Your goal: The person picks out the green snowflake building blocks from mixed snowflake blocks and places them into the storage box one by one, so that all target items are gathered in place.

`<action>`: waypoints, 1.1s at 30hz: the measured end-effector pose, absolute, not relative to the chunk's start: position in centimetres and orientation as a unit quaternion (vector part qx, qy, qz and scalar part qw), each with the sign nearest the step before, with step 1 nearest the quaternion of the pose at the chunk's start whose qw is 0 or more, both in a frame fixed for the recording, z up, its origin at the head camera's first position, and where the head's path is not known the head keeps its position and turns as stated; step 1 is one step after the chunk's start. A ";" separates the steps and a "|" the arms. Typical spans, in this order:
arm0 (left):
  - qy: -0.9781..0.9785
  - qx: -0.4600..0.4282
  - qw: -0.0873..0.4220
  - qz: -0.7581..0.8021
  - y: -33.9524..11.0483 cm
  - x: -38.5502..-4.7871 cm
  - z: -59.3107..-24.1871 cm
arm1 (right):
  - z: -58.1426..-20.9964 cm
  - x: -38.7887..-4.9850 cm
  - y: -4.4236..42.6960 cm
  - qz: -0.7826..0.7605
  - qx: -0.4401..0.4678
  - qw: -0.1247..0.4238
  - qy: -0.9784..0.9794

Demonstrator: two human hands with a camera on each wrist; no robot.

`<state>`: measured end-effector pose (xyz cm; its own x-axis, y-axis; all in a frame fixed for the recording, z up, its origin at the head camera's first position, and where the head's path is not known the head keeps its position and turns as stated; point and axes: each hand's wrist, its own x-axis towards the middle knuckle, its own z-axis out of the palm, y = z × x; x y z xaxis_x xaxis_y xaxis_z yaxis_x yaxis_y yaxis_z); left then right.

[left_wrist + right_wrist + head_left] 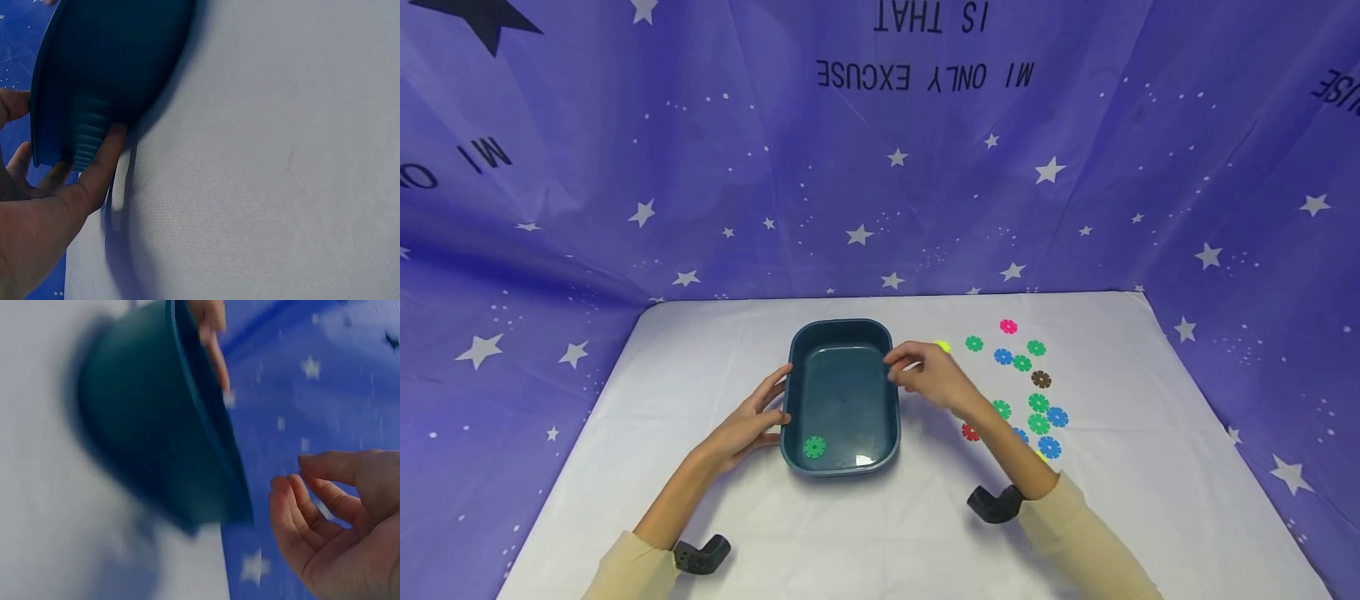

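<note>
A dark teal plastic basin [842, 392] stands on the table left of the colored discs. One green notched disc [815, 447] lies inside at its near left corner. My left hand [741, 429] holds the basin's left side; in the left wrist view, some fingers [103, 159] lie along the ribbed outer wall and others meet the rim. Over the basin's right rim hovers my right hand [932, 375], its fingers loosely bent. The right wrist view shows nothing between its thumb and fingertips. Several notched plastic discs [1038, 424] lie right of this hand, some partly behind the forearm.
White cloth covers the table [715, 350]. A purple star-printed curtain [820, 192] rises behind it and at both sides. Black wrist mounts [702, 555] stick out beside both sleeves. Farthest back among the discs is a pink one [1008, 327].
</note>
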<state>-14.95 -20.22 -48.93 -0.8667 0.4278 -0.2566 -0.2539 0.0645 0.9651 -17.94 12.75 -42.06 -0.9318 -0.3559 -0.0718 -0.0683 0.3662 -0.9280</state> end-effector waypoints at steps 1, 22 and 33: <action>0.687 0.063 0.250 0.680 -20.2 -15.0 -48.9 | -42.2 -18.3 14.0 -0.545 -0.118 0.122 0.821; 0.681 0.059 0.253 0.684 -20.4 -14.7 -48.7 | -49.4 -20.6 23.4 -0.379 -0.027 0.073 0.922; 0.681 0.065 0.255 0.684 -20.3 -14.8 -48.7 | -49.3 -20.4 23.3 -0.362 -0.025 0.083 0.928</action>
